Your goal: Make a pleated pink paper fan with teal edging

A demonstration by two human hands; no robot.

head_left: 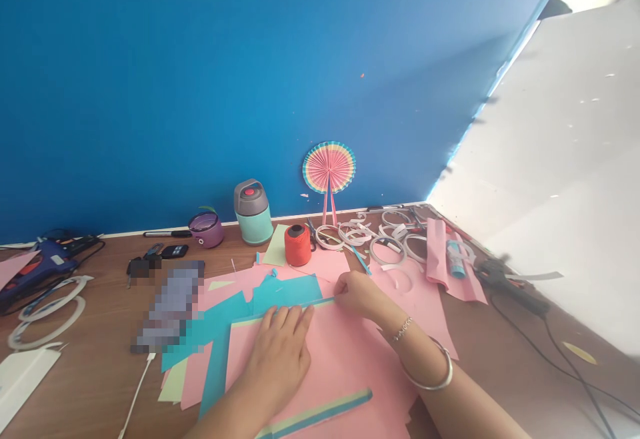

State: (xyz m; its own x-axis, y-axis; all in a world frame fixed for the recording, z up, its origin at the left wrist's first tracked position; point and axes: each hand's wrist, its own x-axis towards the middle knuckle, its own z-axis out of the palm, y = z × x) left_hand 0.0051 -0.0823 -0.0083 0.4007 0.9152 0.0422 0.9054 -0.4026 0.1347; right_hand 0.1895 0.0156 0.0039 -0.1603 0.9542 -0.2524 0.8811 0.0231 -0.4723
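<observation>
A pink paper sheet [330,352] lies in front of me, with blue and pale yellow bands along its far and near edges. My left hand [280,352] rests flat on it, fingers stretched toward the far band. At the far right corner, the curled fingers of my right hand [357,292] pinch the paper's banded edge; the fingertips are partly hidden. Under and around the sheet lie turquoise paper [285,292] and more pink paper [435,312]. A red spool of thread [298,246] stands just beyond the papers.
A round pleated paper fan [329,169] leans on the blue wall. Behind stand a turquoise food jar [253,216] and a purple cup [207,229]. At left are a phone [173,306] and a glue gun [45,262]. White paper rings [387,251] and a cable [560,346] lie right.
</observation>
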